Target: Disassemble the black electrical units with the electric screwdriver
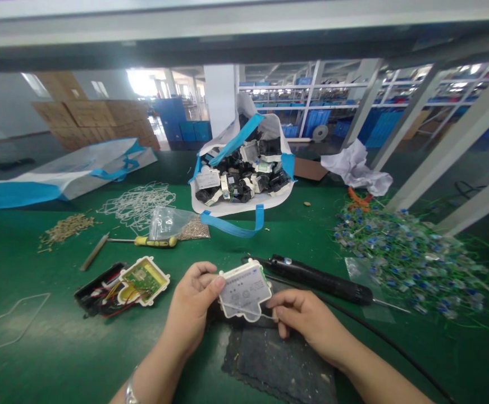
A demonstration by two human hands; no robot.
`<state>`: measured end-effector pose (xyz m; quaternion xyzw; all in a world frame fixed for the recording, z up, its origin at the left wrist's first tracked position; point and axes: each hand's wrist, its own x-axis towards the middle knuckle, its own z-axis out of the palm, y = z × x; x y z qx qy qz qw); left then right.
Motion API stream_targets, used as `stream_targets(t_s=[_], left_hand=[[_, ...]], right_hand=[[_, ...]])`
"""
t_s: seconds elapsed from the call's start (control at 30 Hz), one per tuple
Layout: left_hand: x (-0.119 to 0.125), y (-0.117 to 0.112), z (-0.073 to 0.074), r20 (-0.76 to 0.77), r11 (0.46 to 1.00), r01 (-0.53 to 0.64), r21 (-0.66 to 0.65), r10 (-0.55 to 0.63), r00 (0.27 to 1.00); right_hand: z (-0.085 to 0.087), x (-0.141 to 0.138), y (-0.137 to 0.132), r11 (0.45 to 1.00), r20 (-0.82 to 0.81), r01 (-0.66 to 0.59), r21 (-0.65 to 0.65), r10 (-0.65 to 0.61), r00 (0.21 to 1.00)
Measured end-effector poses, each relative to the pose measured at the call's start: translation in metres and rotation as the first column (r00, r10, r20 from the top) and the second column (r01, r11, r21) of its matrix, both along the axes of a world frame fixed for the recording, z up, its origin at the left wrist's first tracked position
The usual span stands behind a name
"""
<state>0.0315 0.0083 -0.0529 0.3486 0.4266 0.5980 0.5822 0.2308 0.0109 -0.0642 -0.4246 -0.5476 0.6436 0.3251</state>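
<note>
Both hands (191, 303) (305, 314) curl inward, near each other.

Cream-white plastic electronics housing (244, 292), hand-held, printed face toward the viewer.
Outline stepped, with small lugs on the rim; broad face grey, bearing dark print and symbols too small to read. Green material shows at the upper right edge. Pose tilted, right end of the top edge higher. Thin pale strand (268, 317) at the lower right edge; attachment point unclear.
</note>
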Motion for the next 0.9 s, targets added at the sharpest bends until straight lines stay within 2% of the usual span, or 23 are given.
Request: stream_targets(t_s=[0.1,0.27,0.43,0.53,0.63,0.9], left_hand=[[-0.001,0.0,-0.001,0.012,1.0,0.029,-0.002,-0.029,1.0],[-0.002,-0.001,0.001,0.052,0.999,0.024,-0.032,-0.022,0.998],[-0.001,0.0,0.006,0.092,0.999,-0.017,-0.047,0.021,0.996],[0.0,0.0,0.007,0.1,0.998,-0.034,-0.052,0.039,0.994],[0.0,0.001,0.006,0.115,0.997,-0.046,-0.057,0.052,0.992],[-0.001,0.001,0.005,0.177,0.996,-0.044,-0.083,0.059,0.983]], right_hand=[[-0.001,-0.001,0.002,0.999,0.022,-0.031,0.035,0.031,0.999],[-0.003,0.004,0.005,0.998,0.035,0.036,0.049,-0.038,0.999],[-0.001,0.004,-0.001,0.987,0.05,-0.157,0.008,0.157,0.986],[0.003,0.0,-0.008,0.946,0.087,-0.322,0.024,0.319,0.944],[0.006,-0.001,-0.011,0.903,0.108,-0.429,0.033,0.424,0.899],[0.01,0.005,-0.006,0.905,0.067,-0.422,0.049,0.419,0.905]])
